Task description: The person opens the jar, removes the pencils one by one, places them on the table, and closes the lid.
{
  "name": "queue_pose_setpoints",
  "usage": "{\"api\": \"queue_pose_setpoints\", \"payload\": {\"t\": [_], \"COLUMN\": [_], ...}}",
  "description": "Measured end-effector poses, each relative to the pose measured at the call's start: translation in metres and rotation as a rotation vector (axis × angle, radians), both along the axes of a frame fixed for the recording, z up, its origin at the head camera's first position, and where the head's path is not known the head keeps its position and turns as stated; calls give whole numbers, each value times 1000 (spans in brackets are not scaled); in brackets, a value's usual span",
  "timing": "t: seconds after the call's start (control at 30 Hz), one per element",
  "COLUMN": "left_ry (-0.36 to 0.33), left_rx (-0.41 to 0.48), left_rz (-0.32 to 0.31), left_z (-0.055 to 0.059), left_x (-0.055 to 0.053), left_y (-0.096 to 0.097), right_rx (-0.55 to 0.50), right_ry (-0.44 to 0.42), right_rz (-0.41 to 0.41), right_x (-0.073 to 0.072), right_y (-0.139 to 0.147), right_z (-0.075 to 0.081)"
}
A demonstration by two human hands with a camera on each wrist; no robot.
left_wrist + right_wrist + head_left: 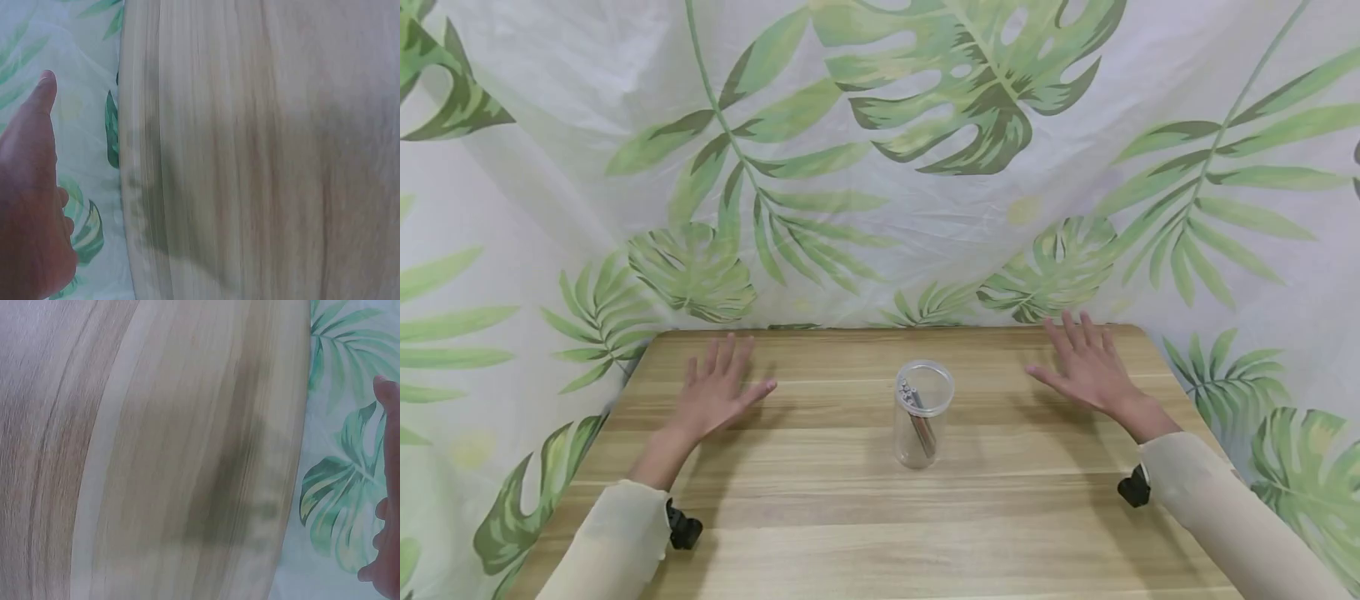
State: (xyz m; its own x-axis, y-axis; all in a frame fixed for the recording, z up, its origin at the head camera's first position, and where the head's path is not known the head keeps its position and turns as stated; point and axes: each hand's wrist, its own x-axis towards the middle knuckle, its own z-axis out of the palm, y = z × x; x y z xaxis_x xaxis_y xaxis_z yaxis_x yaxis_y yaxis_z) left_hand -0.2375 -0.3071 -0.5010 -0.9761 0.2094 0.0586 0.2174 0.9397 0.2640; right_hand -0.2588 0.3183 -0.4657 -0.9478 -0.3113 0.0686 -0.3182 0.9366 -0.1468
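A clear plastic cup (pixel 904 446) stands upright in the middle of the table. Inside it, several thin dark rods with pale round ends (pixel 922 429) lean to one side; their exact kind is too small to tell. To the cup's left, my left hand (pixel 715 396) is held out palm down with fingers spread, holding nothing. My right hand (pixel 1090 371) is spread the same way to the cup's right, also holding nothing. Both hands are apart from the cup and cast shadows on the wood. Each wrist view shows part of its own hand, the left (pixel 31 200) and the right (pixel 390 487).
The wooden table (pixel 820 533) has a far edge close to a hanging cloth (pixel 925 242) printed with green leaves. The cloth also hangs along both sides. A small black device (pixel 683 527) sits at the left wrist and another black device (pixel 1135 487) at the right.
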Motion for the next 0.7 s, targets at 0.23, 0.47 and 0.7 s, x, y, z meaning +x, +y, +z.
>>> {"api": "queue_pose_setpoints", "payload": {"t": [0.23, 0.47, 0.7], "left_ry": [-3, 9, 19], "left_rx": [14, 44, 86], "left_rz": [-59, -112, -155], "left_z": [0, -7, -8], "left_x": [4, 6, 11], "left_y": [20, 37, 52], "right_rx": [-22, -50, -50], "right_ry": [13, 35, 60], "right_rz": [27, 56, 96], "right_x": [4, 8, 13], "right_y": [-11, -21, -30], "right_z": [4, 7, 9]}}
